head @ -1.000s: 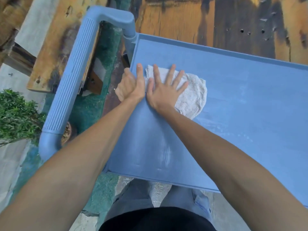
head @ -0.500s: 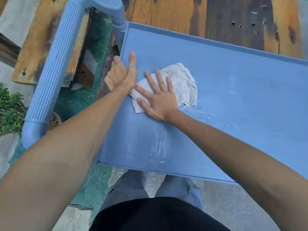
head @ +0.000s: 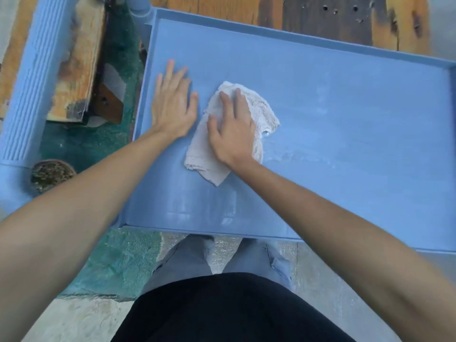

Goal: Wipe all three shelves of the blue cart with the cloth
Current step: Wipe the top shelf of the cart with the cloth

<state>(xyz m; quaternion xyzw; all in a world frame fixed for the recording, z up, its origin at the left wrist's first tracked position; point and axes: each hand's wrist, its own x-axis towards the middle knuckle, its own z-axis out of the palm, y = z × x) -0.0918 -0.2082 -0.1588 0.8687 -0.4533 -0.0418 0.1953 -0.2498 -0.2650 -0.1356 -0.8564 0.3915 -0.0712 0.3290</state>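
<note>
The blue cart's top shelf fills the middle of the head view, with a raised rim all round and pale dusty streaks on its surface. A crumpled white cloth lies on the shelf's left half. My right hand presses flat on the cloth, fingers spread and pointing away from me. My left hand lies flat on the bare shelf just left of the cloth, near the left rim. The two lower shelves are hidden under the top one.
The cart's ribbed blue handle runs along the left. Beyond it stand a weathered wooden plank and a small plant pot on green flooring. A painted wooden wall stands behind the cart. My legs are against the shelf's near edge.
My right hand has slid the cloth rightward and toward me, away from the left rim. My left hand has come off the rim and flattened on the shelf.
</note>
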